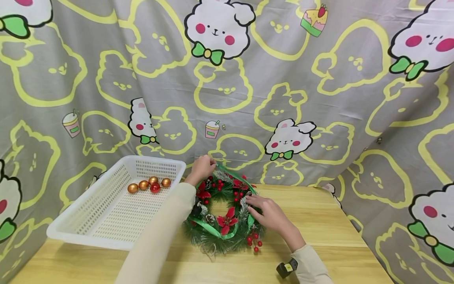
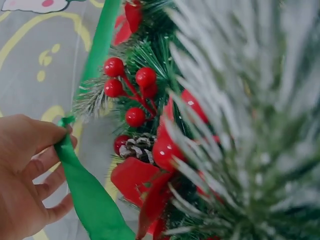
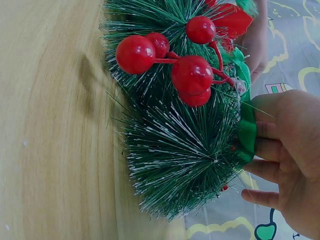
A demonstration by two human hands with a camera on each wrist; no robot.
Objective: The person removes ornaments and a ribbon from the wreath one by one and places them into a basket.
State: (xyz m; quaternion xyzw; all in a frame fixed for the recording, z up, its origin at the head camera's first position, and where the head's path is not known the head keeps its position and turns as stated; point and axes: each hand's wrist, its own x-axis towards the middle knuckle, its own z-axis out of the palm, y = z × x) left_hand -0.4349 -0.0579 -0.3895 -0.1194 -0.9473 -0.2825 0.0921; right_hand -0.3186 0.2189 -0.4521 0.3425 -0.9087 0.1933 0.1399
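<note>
A green Christmas wreath with red flowers, berries and pinecones lies on the table. Around its top runs a green ribbon. My left hand pinches this ribbon between thumb and finger at the wreath's far left; the left wrist view shows the other fingers loosely bent. On the right side of the wreath, my right hand has its fingers fairly straight, touching the ribbon and the wreath's edge. Red berries stick out near that hand. Part of the wreath is hidden behind the left sleeve and the right fingers.
A white plastic basket stands left of the wreath, holding several gold balls and a red ball. The wooden table meets a patterned grey curtain at the back. A black device sits at the right wrist.
</note>
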